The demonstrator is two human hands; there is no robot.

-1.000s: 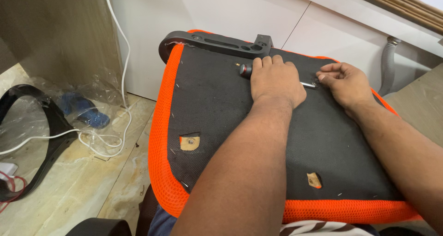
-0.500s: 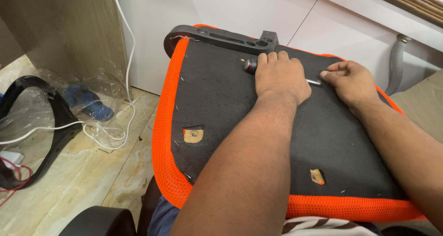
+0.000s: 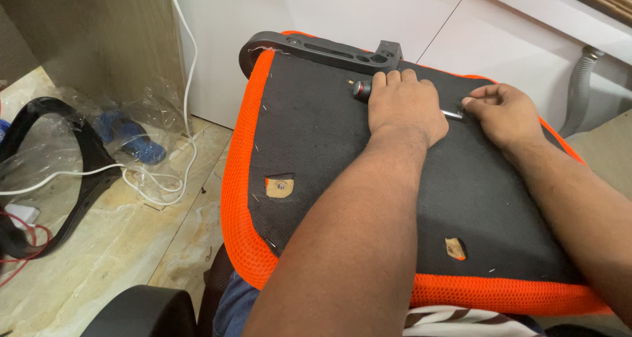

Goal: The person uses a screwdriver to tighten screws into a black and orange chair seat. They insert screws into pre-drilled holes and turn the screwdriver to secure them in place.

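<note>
Head view, looking down. Screwdriver [image 3: 363, 88]: dark handle end showing left of the knuckles, thin metal shaft [image 3: 452, 114] emerging to the right, lying flat across the far part of an upturned chair seat [image 3: 342, 152]. Left hand [image 3: 406, 106]: grip clamped over the handle, fingers curled down, forearm running back toward the camera. Right hand [image 3: 501, 113]: fingertips pinched together at the shaft's tip, pressed to the seat's underside; whether on a screw, not discernible. Both hands just beside each other, joined by the tool.

Seat underside: black fabric stapled flat, bordered by orange mesh [image 3: 238, 198]. Two cut openings exposing wood, one near the left edge [image 3: 280, 186], one near the front [image 3: 455, 248]. Black plastic armrest bracket [image 3: 316, 48] touching the far edge of the seat.

Surroundings: pale marbled tile floor [image 3: 131, 245]; white cabinet panels [image 3: 368, 7] behind; grey corrugated hose [image 3: 579, 90] at right. Left of the seat, well apart: clear plastic wrapping [image 3: 125, 133] over blue items, white cable [image 3: 187, 80] trailing down and looping on the floor, curved black chair part [image 3: 85, 159], red wire [image 3: 23, 245] at the frame edge. Black rounded part [image 3: 141, 310] at the bottom edge.
</note>
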